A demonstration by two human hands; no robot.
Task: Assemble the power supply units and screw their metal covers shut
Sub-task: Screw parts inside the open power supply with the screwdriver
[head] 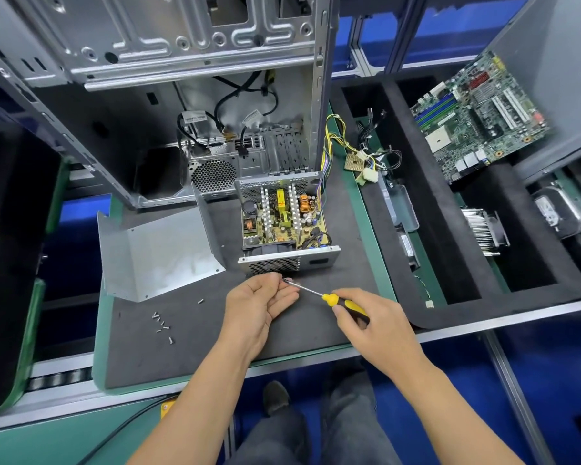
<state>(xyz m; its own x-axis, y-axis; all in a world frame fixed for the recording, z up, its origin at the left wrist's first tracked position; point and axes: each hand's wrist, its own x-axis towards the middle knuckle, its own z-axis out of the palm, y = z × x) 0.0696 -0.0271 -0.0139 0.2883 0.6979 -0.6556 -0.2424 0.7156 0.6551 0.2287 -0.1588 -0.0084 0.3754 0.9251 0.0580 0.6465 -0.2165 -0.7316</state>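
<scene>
Yellow-and-black screwdriver [336, 302] (silver metal cover [158, 253])

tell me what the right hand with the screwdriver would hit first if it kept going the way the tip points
Probably the left hand: the screwdriver in the right hand already has its tip at those fingertips. Beyond them sits the open power supply unit.

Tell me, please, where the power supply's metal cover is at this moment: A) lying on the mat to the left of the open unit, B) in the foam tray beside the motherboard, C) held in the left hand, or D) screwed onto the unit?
A: the bent metal cover lies on the grey mat left of the power supply unit, whose circuit board is still exposed.
</scene>
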